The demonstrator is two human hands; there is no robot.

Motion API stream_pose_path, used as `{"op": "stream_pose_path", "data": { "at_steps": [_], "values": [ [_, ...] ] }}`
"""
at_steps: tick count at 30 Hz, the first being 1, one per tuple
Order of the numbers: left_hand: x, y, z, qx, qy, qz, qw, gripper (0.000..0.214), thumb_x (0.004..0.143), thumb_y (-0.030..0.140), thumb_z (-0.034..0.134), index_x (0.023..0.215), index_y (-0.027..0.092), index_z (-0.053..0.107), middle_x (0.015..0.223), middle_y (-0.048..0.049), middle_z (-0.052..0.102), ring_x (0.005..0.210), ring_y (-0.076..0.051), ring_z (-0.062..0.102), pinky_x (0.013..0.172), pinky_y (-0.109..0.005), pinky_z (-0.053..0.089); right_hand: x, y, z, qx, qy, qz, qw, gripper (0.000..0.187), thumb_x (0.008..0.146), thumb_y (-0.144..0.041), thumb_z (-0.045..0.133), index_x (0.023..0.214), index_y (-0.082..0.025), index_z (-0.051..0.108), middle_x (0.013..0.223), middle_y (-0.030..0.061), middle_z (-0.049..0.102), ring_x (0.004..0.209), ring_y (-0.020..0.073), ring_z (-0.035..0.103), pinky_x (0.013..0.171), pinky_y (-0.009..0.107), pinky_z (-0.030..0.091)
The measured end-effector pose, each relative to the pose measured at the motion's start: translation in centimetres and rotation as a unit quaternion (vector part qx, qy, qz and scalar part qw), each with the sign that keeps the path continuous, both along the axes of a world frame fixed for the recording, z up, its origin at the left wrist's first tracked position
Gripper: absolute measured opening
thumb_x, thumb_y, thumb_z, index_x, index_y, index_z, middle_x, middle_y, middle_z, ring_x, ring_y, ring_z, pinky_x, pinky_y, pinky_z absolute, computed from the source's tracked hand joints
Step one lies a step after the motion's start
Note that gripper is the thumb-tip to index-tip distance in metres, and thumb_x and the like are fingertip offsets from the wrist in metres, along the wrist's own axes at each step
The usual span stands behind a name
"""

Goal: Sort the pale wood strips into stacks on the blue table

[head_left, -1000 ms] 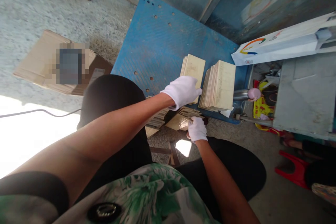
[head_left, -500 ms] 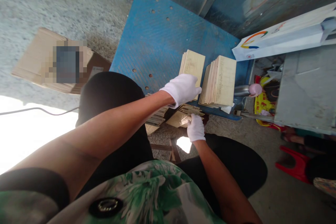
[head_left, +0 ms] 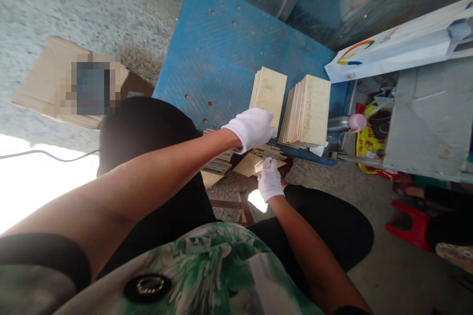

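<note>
1. Around me: a blue platform [head_left: 221, 64] with round holes lies in front of my knees; a flattened cardboard box [head_left: 48, 78] lies on the concrete to my left; a white carton [head_left: 399, 49] leans at the far right above a grey metal surface [head_left: 424, 128]; a red stool [head_left: 406, 229] stands on the floor at the right; my left forearm crosses over the loose tiles and hides part of them.
2. Count: two upright stacks of pale tiles stand on the platform, the left stack [head_left: 269, 91] and the right stack [head_left: 308, 110], just beside each other; a loose pile of tiles [head_left: 254, 162] lies at the platform's near edge, too jumbled to number.
3. My left hand [head_left: 251, 128], in a white glove, rests its curled fingers against the near end of the left stack; whether it grips I cannot tell.
4. My right hand [head_left: 269, 182], gloved too, is half-closed on the loose pile, fingertips touching a tile.
</note>
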State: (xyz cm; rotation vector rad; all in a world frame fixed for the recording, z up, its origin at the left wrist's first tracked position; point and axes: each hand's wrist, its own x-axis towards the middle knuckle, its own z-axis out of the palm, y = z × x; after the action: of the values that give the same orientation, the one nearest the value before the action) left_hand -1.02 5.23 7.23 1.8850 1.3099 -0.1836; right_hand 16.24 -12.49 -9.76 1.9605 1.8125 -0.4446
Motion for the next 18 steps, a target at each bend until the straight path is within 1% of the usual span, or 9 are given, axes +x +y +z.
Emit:
{"op": "stream_pose_path", "data": {
  "at_steps": [3, 6, 10, 12, 13, 15, 17, 18],
  "values": [
    [0.0, -0.3, -0.1, 0.004, 0.007, -0.014, 1.0, 0.049, 0.088, 0.049, 0.041, 0.114, 0.014, 0.063, 0.111, -0.0168, 0.067, 0.099, -0.027, 0.063, 0.082, -0.035, 0.048, -0.1, 0.1, 0.4, -0.008, 0.008, -0.001, 1.0, 0.081, 0.079, -0.024, 0.063, 0.146, -0.011, 0.019, 0.139, 0.0212, 0.033, 0.099, 0.024, 0.059, 0.086, 0.031, 0.045],
    [0.0, -0.4, -0.3, 0.009, 0.015, -0.028, 0.999, 0.048, 0.088, 0.047, 0.043, 0.113, 0.013, 0.064, 0.108, -0.0171, 0.067, 0.099, -0.027, 0.064, 0.082, -0.034, 0.048, -0.1, 0.2, 0.8, -0.015, 0.023, -0.004, 1.0, 0.084, 0.079, -0.028, 0.065, 0.147, -0.01, 0.018, 0.141, 0.0216, 0.032, 0.107, 0.0262, 0.056, 0.09, 0.032, 0.044],
    [0.1, -0.5, -0.3, 0.013, 0.021, -0.037, 0.999, 0.047, 0.088, 0.046, 0.042, 0.113, 0.012, 0.064, 0.107, -0.0174, 0.067, 0.1, -0.027, 0.064, 0.082, -0.034, 0.048, -0.2, 0.0, 1.2, -0.012, 0.038, -0.009, 0.999, 0.086, 0.079, -0.029, 0.068, 0.147, -0.009, 0.019, 0.145, 0.0234, 0.03, 0.122, 0.0311, 0.046, 0.098, 0.036, 0.04],
    [0.2, -0.5, -0.3, 0.012, 0.021, -0.039, 0.999, 0.048, 0.089, 0.046, 0.042, 0.114, 0.012, 0.064, 0.107, -0.0173, 0.067, 0.1, -0.027, 0.064, 0.082, -0.033, 0.048, -0.3, -0.1, 1.4, -0.008, 0.047, -0.013, 0.999, 0.084, 0.08, -0.027, 0.067, 0.147, -0.008, 0.022, 0.146, 0.0235, 0.03, 0.127, 0.0315, 0.041, 0.101, 0.036, 0.037],
    [0.2, -0.5, -0.4, 0.01, 0.022, -0.041, 0.999, 0.048, 0.089, 0.047, 0.042, 0.114, 0.012, 0.064, 0.108, -0.0171, 0.067, 0.1, -0.026, 0.064, 0.082, -0.032, 0.048, -0.4, -0.2, 1.5, -0.007, 0.052, -0.015, 0.999, 0.079, 0.081, -0.026, 0.066, 0.146, -0.008, 0.025, 0.145, 0.0228, 0.033, 0.129, 0.0306, 0.04, 0.103, 0.036, 0.036],
    [0.1, -0.6, -0.4, 0.009, 0.022, -0.044, 0.999, 0.048, 0.089, 0.047, 0.042, 0.114, 0.013, 0.064, 0.108, -0.0166, 0.067, 0.1, -0.026, 0.064, 0.082, -0.032, 0.048, -0.5, -0.3, 1.7, -0.014, 0.06, -0.032, 0.998, 0.06, 0.087, -0.025, 0.059, 0.141, -0.009, 0.037, 0.138, 0.0192, 0.045, 0.126, 0.0273, 0.044, 0.103, 0.033, 0.035],
    [0.1, -0.6, -0.5, 0.012, 0.02, -0.047, 0.999, 0.047, 0.088, 0.046, 0.043, 0.114, 0.013, 0.064, 0.108, -0.0168, 0.067, 0.101, -0.027, 0.063, 0.084, -0.032, 0.048, -0.5, -0.2, 1.9, -0.045, 0.063, -0.059, 0.995, 0.04, 0.093, -0.027, 0.051, 0.131, -0.014, 0.05, 0.125, 0.0143, 0.055, 0.118, 0.0241, 0.052, 0.099, 0.031, 0.038],
    [0.1, -0.6, -0.6, 0.014, 0.019, -0.048, 0.999, 0.047, 0.088, 0.046, 0.043, 0.114, 0.013, 0.065, 0.108, -0.0171, 0.067, 0.102, -0.027, 0.063, 0.084, -0.032, 0.048, -0.5, -0.2, 2.0, -0.07, 0.066, -0.069, 0.993, 0.035, 0.095, -0.03, 0.049, 0.126, -0.017, 0.055, 0.121, 0.0124, 0.058, 0.113, 0.0228, 0.055, 0.096, 0.031, 0.039]
  ]
}}
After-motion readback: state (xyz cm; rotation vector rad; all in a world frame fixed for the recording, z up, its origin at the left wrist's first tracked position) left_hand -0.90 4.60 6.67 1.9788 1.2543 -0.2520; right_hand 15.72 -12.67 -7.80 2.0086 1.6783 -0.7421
